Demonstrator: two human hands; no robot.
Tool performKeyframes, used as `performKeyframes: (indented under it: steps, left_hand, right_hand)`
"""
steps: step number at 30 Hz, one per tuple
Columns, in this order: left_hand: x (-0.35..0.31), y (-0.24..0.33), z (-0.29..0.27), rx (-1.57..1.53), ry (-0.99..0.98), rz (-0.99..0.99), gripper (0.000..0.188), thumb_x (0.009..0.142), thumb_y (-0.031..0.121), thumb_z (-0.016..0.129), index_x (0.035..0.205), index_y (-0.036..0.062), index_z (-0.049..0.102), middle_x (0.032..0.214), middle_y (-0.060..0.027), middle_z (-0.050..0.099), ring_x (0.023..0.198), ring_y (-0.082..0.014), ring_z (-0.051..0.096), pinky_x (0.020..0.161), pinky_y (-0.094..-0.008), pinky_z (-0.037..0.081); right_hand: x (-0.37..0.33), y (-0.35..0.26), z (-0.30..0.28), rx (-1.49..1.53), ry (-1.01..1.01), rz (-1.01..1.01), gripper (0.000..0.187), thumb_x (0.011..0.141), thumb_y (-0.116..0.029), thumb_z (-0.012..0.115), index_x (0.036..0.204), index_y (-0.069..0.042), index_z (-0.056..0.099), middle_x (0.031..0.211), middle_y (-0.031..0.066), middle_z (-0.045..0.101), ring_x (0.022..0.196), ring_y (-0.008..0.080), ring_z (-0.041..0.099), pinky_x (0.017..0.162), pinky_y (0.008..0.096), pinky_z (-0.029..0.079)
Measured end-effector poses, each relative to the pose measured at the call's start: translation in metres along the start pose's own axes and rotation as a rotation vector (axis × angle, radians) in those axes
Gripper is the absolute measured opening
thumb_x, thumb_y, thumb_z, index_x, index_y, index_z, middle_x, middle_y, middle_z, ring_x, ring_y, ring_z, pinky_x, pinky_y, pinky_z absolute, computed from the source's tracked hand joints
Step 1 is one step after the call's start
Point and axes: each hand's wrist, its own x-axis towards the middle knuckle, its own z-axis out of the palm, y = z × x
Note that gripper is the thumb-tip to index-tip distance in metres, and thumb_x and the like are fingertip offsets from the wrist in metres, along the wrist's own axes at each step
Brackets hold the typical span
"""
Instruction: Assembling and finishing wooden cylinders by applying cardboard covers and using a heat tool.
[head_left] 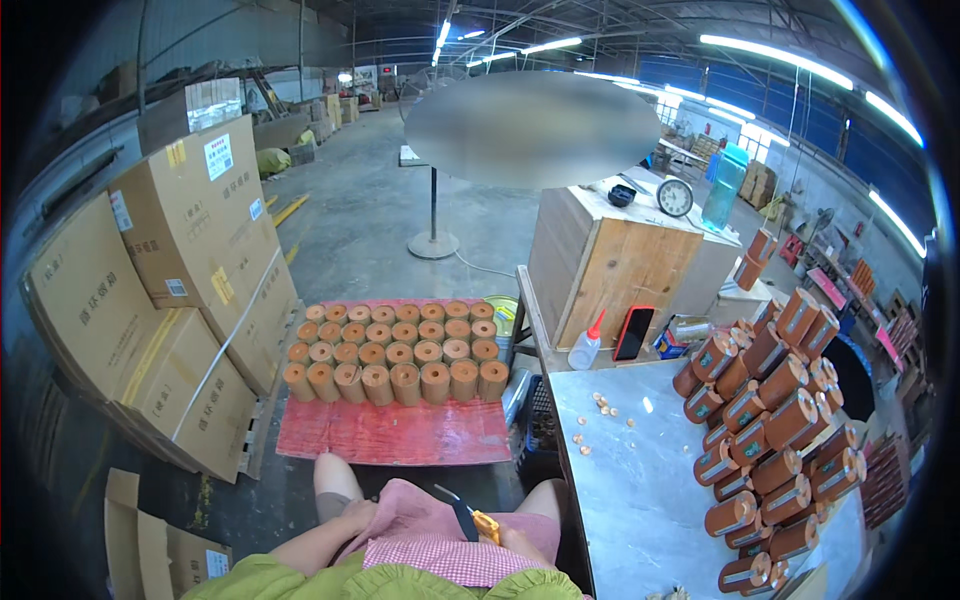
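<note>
Head view: right hand [515, 540] is clamping a small, light, stiff orange-handled cutter [478, 522] over the lap, best gripped by its handle, while left hand [357, 512] is resting on the knee, fingers loosely together.

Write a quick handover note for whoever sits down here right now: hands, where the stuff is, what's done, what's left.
Right hand: in the lap, gripping an orange-handled cutter, blade pointing up and left.
Left hand: resting on the left knee, holding nothing visible.
Tan rolls: standing in neat rows on the red pallet straight ahead on the floor.
Copper-coloured labelled spools: piled on the grey table to the right.
Small round bits lie scattered on the table near the white squeeze bottle.
Done: rolls lined up, spools stacked.
Left: unclear from this view; no roll or spool is in hand.
</note>
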Motion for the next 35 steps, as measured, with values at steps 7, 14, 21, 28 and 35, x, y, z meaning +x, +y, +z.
performKeyframes:
  steps: [7, 14, 21, 28, 35]
  left_hand:
    - [-0.014, 0.072, -0.06, -0.025, 0.531, 0.15, 0.036, 0.094, 0.041, 0.054, 0.105, 0.0129, 0.074, 0.102, -0.0203, 0.075, 0.1, -0.0382, 0.071, 0.089, -0.0528, 0.049]
    - [0.016, 0.156, -0.085, 0.27, 0.493, 0.344, 0.024, 0.094, 0.03, 0.055, 0.097, 0.016, 0.074, 0.094, -0.0111, 0.074, 0.095, -0.0285, 0.07, 0.092, -0.0467, 0.043]
    - [0.01, 0.248, -0.085, 0.26, 0.581, 0.709, 0.033, 0.087, 0.027, 0.068, 0.115, 0.0089, 0.068, 0.125, -0.0136, 0.063, 0.13, -0.0341, 0.05, 0.108, -0.0514, 0.039]
    - [0.066, 0.299, -0.061, 0.298, 0.459, 0.948, 0.031, 0.093, 0.027, 0.061, 0.114, 0.0077, 0.071, 0.131, -0.0139, 0.063, 0.133, -0.0347, 0.05, 0.108, -0.0528, 0.038]
    - [0.108, 0.335, -0.034, -0.408, -0.358, 0.712, 0.055, 0.107, 0.05, 0.043, 0.146, 0.0142, 0.059, 0.143, -0.029, 0.058, 0.138, -0.0321, 0.055, 0.119, -0.0462, 0.033]
  right_hand:
    - [-0.016, 0.006, 0.017, 0.093, 0.106, -0.056, 0.059, 0.095, -0.048, 0.067, 0.121, 0.005, 0.062, 0.096, 0.0345, 0.071, 0.093, 0.0509, 0.07, 0.081, 0.0568, 0.055]
    - [-0.055, -0.002, 0.004, 0.266, 0.248, 0.025, 0.051, 0.095, -0.045, 0.07, 0.112, 0.002, 0.06, 0.096, 0.0357, 0.07, 0.098, 0.0518, 0.069, 0.082, 0.0571, 0.055]
    - [-0.12, -0.013, -0.017, 0.389, 0.467, 0.042, 0.043, 0.095, -0.03, 0.074, 0.121, 0.002, 0.062, 0.096, 0.0322, 0.071, 0.094, 0.047, 0.071, 0.079, 0.0466, 0.057]
    - [-0.151, 0.04, 0.045, 1.182, 0.68, 0.158, 0.045, 0.096, -0.034, 0.074, 0.12, 0.002, 0.061, 0.093, 0.0286, 0.07, 0.087, 0.0427, 0.072, 0.077, 0.0424, 0.057]
    - [-0.21, -0.011, 0.024, 0.516, 0.951, 0.524, 0.047, 0.096, -0.043, 0.07, 0.119, -0.005, 0.055, 0.092, 0.0302, 0.071, 0.088, 0.0499, 0.069, 0.075, 0.0569, 0.054]
